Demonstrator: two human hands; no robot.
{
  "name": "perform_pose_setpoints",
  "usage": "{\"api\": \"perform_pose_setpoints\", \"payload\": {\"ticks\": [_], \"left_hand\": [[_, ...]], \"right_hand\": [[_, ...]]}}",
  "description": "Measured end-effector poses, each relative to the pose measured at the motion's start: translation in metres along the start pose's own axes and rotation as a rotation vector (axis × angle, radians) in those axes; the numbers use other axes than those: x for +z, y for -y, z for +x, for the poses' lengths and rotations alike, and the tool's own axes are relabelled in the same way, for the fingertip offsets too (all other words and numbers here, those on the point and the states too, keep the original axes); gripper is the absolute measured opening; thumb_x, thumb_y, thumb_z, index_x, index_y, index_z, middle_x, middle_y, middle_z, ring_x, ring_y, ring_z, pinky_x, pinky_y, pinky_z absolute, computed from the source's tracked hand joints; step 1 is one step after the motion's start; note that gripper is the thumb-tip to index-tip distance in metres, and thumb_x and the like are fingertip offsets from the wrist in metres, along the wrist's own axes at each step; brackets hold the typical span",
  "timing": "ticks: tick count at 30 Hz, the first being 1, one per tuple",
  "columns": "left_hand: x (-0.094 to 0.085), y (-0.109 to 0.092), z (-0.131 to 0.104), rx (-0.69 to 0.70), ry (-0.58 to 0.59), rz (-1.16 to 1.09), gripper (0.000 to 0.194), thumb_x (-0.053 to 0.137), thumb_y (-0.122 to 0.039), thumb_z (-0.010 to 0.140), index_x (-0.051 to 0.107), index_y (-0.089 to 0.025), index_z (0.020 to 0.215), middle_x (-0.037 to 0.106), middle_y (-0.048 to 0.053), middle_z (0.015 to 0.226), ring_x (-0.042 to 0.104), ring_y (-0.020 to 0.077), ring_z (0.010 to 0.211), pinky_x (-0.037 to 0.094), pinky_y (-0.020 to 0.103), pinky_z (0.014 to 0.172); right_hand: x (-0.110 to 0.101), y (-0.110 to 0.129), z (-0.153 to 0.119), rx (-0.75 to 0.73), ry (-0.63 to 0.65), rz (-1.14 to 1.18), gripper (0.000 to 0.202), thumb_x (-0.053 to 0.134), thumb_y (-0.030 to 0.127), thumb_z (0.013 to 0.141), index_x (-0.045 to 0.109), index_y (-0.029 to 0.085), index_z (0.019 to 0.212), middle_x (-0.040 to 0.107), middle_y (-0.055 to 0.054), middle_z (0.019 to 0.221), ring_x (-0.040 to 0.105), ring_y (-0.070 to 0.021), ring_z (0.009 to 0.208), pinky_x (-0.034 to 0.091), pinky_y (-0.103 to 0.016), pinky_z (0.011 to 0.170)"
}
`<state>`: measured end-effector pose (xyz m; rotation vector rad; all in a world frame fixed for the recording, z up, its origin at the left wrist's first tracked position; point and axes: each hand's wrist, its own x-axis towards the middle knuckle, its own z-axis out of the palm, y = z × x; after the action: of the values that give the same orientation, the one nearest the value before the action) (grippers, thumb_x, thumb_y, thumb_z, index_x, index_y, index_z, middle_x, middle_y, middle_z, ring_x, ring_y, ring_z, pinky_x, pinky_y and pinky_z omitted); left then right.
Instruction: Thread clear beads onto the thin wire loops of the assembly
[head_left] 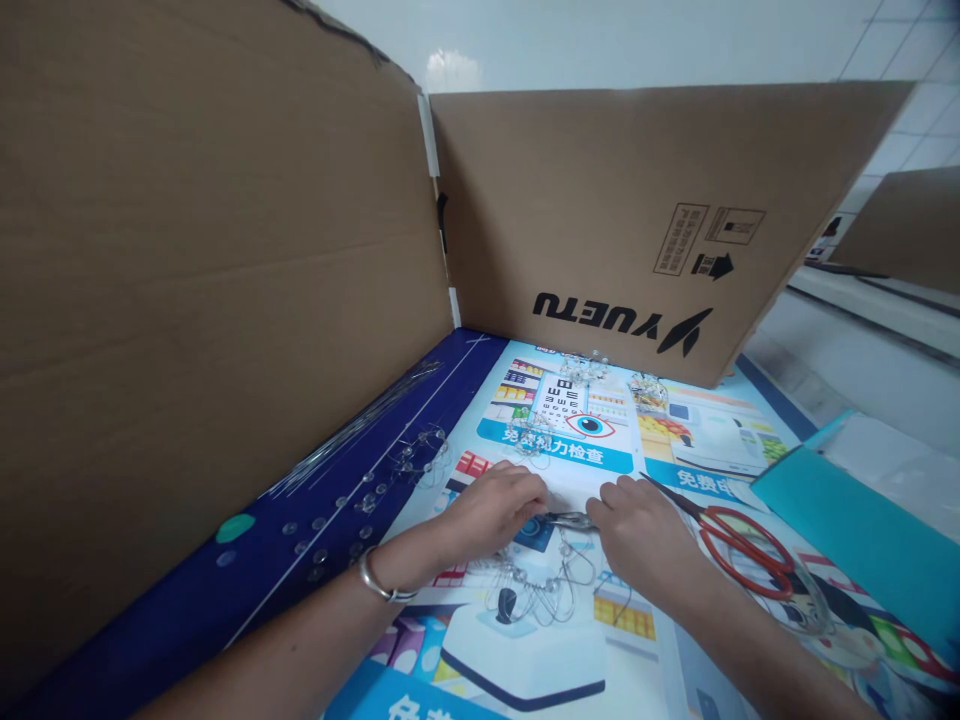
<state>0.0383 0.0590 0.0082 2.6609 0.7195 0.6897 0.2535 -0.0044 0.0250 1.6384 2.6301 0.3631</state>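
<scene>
Near the middle of the printed table cover, my left hand [499, 507] and my right hand [637, 530] face each other, a short gap apart. A thin bundle of silvery wire [570, 520] stretches between them, pinched at its left end by my left fingers and at its right end by my right fingers. Below it hangs or lies a looped wire piece with clear beads [541, 590], between my wrists. Red-handled scissors [750, 555] lie beside my right hand, blades toward it.
Cardboard panels [600, 200] stand left and behind. Other beaded wire pieces [532, 435] lie farther back. Straight wires [352, 430], loose clear beads [319, 555] and a green disc [235, 528] are at the left. A teal box [862, 540] sits at the right.
</scene>
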Motion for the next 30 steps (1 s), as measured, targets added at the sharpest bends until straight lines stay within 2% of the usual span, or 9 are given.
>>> {"api": "perform_pose_setpoints", "payload": {"ticks": [30], "left_hand": [[-0.0033, -0.0059, -0.0004, 0.029, 0.015, 0.028, 0.013, 0.043, -0.014, 0.086, 0.054, -0.016, 0.08, 0.06, 0.002, 0.077, 0.053, 0.0131, 0.076, 0.041, 0.031, 0.073]], "right_hand": [[-0.0087, 0.0059, 0.002, 0.021, 0.034, -0.013, 0.018, 0.046, 0.007, 0.074, 0.059, 0.02, 0.076, 0.057, -0.005, 0.073, 0.046, -0.0188, 0.072, 0.023, -0.033, 0.062]]}}
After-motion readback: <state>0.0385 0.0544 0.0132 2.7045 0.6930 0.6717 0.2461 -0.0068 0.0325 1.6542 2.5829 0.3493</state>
